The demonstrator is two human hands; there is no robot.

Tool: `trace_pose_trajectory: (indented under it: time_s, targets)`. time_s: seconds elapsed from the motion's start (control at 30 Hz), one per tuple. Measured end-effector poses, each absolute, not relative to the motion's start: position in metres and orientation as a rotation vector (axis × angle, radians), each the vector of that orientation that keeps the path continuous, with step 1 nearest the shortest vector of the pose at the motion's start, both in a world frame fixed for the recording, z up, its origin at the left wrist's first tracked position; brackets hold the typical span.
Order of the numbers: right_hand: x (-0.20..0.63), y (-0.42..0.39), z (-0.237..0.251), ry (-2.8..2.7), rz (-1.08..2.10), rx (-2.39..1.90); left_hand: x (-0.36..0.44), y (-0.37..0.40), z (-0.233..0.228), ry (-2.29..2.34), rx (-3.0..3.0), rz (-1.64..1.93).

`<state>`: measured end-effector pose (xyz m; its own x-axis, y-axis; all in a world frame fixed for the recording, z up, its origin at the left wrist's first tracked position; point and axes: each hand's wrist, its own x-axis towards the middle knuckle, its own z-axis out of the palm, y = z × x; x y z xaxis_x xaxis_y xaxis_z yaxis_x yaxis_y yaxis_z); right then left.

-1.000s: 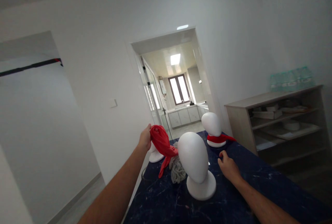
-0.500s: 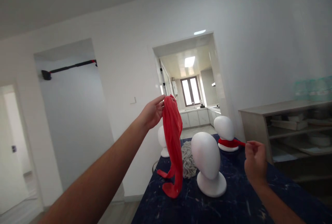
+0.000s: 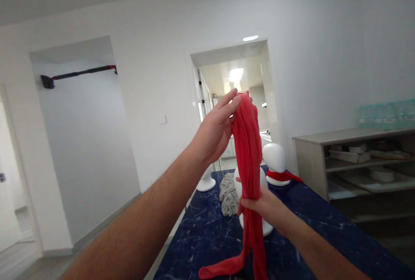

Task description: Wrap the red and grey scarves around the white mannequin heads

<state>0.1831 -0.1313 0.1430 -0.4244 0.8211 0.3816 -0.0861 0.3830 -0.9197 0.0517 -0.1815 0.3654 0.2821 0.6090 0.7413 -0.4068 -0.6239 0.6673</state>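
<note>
A long coral-red scarf (image 3: 248, 146) hangs in folds in front of me. My left hand (image 3: 220, 126) pinches its top end, held high. Lower down, my right hand (image 3: 259, 204) is wrapped round the gathered cloth, with two tails dangling below it onto the tabletop. Directly behind the scarf stands a white foam mannequin head (image 3: 266, 227), mostly hidden by the cloth and my right hand. Farther back, another white mannequin head (image 3: 274, 157) has a darker red scarf (image 3: 280, 176) round its neck, one end trailing right on the table.
A dark blue marbled table (image 3: 201, 228) carries everything. A crumpled grey cloth (image 3: 228, 195) lies left of the near head. A third white mannequin head (image 3: 206, 181) stands at the back left, partly behind my left arm. On the right, a shelf unit (image 3: 309, 152) bears several bottles (image 3: 384, 116).
My right hand has let go of the dark red scarf's end and closed round the coral-red scarf. My left hand has moved up and right with that scarf.
</note>
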Motion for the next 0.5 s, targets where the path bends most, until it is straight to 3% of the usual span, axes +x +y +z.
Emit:
trace_pose_trajectory:
  time_s: [0.27,0.5]
  targets:
    - [0.300,-0.108,0.161,-1.566,1.232,-0.774,0.022,-0.134,0.365,0.179,1.558,1.581]
    - [0.371,-0.030,0.164,-1.427,1.416,-0.763,-0.005,-0.029,0.326,0.270,1.211,1.598]
